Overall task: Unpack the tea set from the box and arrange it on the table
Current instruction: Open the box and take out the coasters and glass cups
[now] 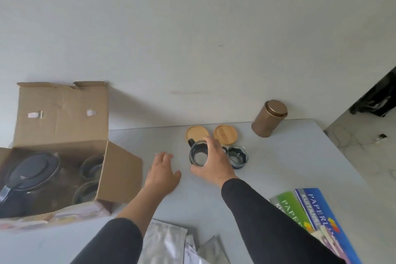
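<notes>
An open cardboard box (60,113) stands at the table's left. Inside it lie a dark-lidded glass teapot (30,173) and two glass cups (91,167). My right hand (214,163) grips a dark-handled glass cup (198,156) from above, standing on the table. A second glass cup (237,156) stands just right of it, partly hidden by my hand. Two round wooden coasters (197,133) (226,133) lie behind the cups. My left hand (162,173) hovers open over the table between the box and the cups, holding nothing.
A bronze tin canister (269,118) stands at the table's far right by the wall. Silver foil packets (171,242) lie at the near edge. Green and blue booklets (310,210) lie at the near right. The table's right edge drops to the floor.
</notes>
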`<state>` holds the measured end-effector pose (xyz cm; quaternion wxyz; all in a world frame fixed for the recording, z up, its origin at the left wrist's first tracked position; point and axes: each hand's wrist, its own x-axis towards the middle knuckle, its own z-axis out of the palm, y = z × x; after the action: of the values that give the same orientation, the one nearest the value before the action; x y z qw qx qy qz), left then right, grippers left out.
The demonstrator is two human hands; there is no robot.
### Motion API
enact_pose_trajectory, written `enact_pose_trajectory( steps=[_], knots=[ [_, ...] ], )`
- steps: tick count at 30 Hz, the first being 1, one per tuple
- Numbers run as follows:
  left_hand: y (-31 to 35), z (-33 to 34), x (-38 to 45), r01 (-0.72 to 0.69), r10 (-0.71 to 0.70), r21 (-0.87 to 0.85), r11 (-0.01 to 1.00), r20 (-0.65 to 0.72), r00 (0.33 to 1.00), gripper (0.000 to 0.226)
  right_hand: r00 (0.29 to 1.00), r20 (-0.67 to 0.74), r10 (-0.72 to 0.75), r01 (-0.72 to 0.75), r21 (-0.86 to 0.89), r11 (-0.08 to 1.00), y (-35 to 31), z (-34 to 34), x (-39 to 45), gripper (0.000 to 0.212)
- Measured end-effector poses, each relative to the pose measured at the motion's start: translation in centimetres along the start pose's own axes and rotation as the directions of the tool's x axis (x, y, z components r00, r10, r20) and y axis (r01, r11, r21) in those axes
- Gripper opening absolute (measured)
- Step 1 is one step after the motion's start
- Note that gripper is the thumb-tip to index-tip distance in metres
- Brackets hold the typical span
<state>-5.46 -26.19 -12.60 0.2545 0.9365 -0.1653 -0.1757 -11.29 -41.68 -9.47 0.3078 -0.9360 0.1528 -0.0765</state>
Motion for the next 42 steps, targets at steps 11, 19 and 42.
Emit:
enact_pose_trajectory(
  steps=[11, 19, 42],
  knots=[
    [1.2, 5.6, 2.4, 0.114, -0.244, 0.382, 0.917, 0.312, 0.918, 0.106, 0.986, 0.167, 0.021, -0.012, -0.054, 0.998, 5.7, 1.0, 1.7, 0.07],
    [2.2, 6.0, 2.3, 0.165, -0.315, 0.456, 0.874, 0.276, 0.908, 0.097, 0.975, 0.211, 0.07, -0.062, -0.044, 0.997, 6.4, 2.3, 2.6, 0.072],
    [1.7, 3.9, 1.8, 0.102, -0.236, 0.375, 0.921, 0.332, 0.913, 0.086, 0.993, 0.067, -0.093, 0.095, -0.031, 0.995, 5.2, 0.5, 3.4, 0.078]
  ],
)
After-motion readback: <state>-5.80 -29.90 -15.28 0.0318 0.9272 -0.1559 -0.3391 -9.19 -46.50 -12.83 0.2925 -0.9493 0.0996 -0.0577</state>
